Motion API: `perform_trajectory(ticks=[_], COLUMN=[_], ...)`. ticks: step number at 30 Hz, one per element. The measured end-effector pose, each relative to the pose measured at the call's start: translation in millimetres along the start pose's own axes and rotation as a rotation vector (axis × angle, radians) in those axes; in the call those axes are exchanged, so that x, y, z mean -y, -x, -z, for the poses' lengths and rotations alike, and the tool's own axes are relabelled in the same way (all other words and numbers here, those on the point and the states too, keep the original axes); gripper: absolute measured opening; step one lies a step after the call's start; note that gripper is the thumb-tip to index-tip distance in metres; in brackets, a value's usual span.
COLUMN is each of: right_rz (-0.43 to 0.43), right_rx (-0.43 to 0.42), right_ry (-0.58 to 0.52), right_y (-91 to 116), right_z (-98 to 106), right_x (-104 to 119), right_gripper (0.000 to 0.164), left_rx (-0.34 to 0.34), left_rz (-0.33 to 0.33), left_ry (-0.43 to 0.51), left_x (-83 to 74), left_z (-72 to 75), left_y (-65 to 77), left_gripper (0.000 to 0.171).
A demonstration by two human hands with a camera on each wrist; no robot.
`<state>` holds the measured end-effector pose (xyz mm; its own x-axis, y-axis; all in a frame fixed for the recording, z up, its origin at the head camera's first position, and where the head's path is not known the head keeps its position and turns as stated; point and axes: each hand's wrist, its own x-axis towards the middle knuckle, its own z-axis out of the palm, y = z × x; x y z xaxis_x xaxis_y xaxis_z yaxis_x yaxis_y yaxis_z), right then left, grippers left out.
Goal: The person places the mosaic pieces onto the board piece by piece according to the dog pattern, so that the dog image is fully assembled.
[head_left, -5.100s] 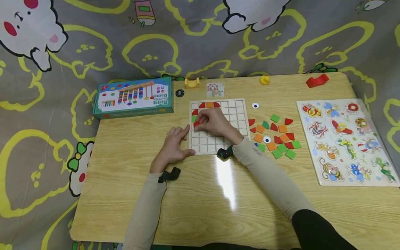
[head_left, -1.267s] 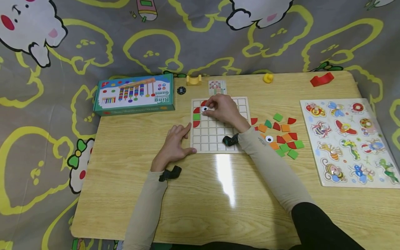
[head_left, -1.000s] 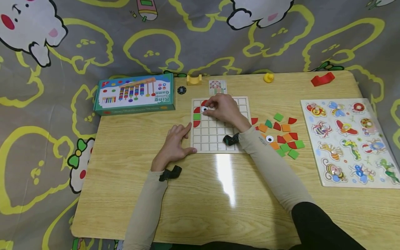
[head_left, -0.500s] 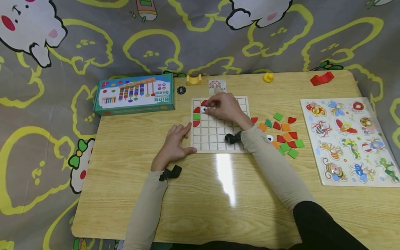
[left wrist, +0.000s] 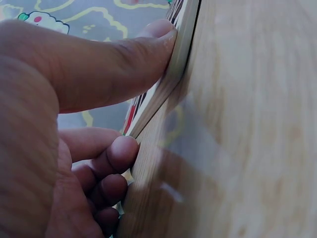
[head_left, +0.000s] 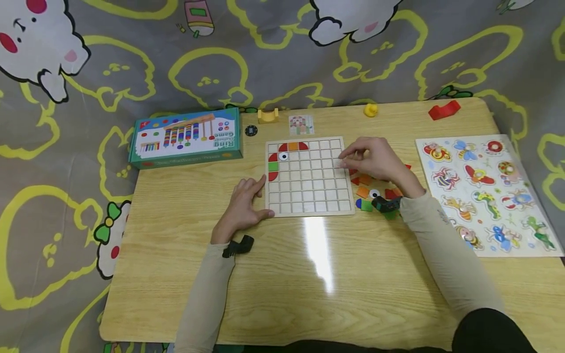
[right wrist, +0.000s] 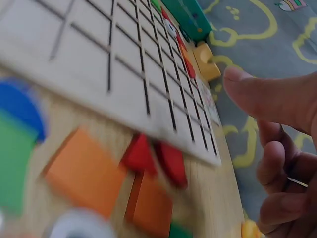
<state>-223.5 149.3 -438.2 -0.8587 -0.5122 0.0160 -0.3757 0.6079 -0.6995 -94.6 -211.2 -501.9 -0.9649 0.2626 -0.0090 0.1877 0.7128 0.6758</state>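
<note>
My left hand (head_left: 243, 208) rests at the near-left corner of the square wooden grid board (head_left: 309, 206), its thumb and index finger spread along the edge. The left wrist view shows the thumb (left wrist: 119, 67) against the board's edge and other fingers loosely curled below it. My right hand (head_left: 375, 157) hovers by the board's right edge, over loose tiles, with nothing between thumb and index finger. In the board's upper-left cells sit red quarter-round tiles (head_left: 273, 176), a green square tile (head_left: 273, 166), an orange square tile (head_left: 293, 146) and a white eye disc (head_left: 284, 156).
Loose orange tiles (head_left: 363, 191), red tiles and green ones lie right of the board, with another eye disc (head_left: 374, 194). Beyond stands an insect peg puzzle (head_left: 490, 196). At the back are a game box (head_left: 185, 137), a black chip (head_left: 251, 130), a pattern card (head_left: 301, 125) and a yellow duck (head_left: 371, 110).
My right hand has let go of the eye disc, which now sits in a board cell, and has moved right to the loose tiles. The left hand stays at the board's corner.
</note>
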Motion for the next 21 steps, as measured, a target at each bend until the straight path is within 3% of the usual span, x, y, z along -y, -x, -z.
perform_trajectory(ticks=[5, 10, 15, 21], right_rz=[-0.039, -0.036, -0.001, -0.003], right_rx=[0.029, 0.063, 0.055, 0.081], right_ry=[0.036, 0.074, 0.118, 0.153], right_y=[42, 73, 85, 84], right_z=[15, 16, 12, 11], right_x=[-20, -34, -38, -35], right_gripper=[0.014, 0.012, 0.014, 0.015], left_rx=[-0.005, -0.014, -0.027, -0.015], left_rz=[0.002, -0.011, -0.023, -0.018], left_ry=[0.003, 0.008, 0.007, 0.004], left_x=[-0.5, -0.5, 0.5, 0.6], left_z=[0.2, -0.2, -0.3, -0.8], left_y=[0.0, 0.6, 1.0, 0.5], left_gripper=[0.102, 0.102, 0.102, 0.101])
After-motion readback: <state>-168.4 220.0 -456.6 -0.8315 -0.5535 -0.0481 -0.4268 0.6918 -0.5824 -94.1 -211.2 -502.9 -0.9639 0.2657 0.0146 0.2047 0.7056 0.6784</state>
